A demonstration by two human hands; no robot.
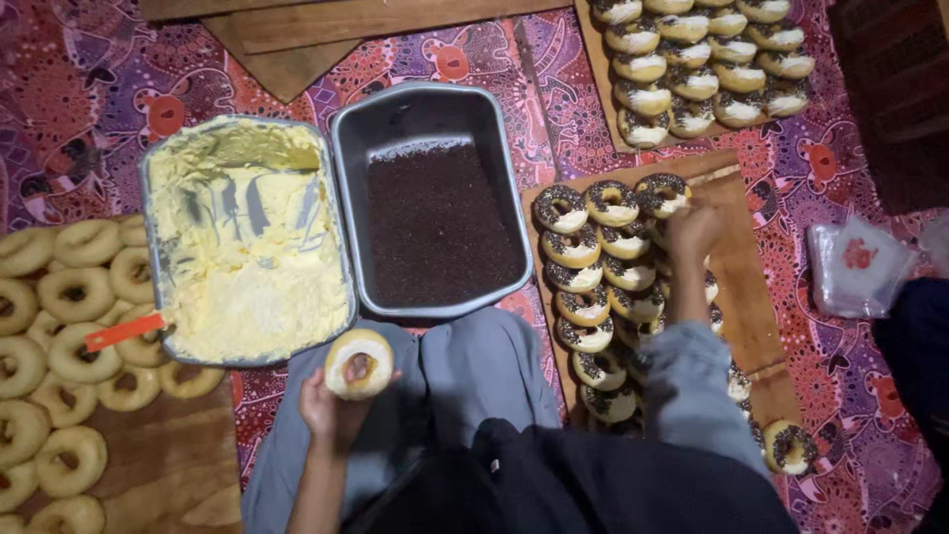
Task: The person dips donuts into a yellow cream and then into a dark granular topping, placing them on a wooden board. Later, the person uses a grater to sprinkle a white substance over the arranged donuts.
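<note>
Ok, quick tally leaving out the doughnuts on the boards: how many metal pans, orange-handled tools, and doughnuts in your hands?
Metal pans: 2, the cream pan and the sprinkle pan
Orange-handled tool: 1, resting on the cream pan's edge
Doughnuts in hand: 1, a cream-coated doughnut in the left hand
Total: 4

A patterned purple and red cloth [465, 54] covers the floor. On it, a metal tray of pale yellow cream [242, 242] sits just beside a deeper metal pan of dark chocolate sprinkles [435, 222], their rims touching. An orange-handled spatula [124, 331] rests at the cream tray's left edge. Plain doughnuts [59, 346] crowd a wooden board at left. A clear plastic bag [855, 267] lies at right.
</note>
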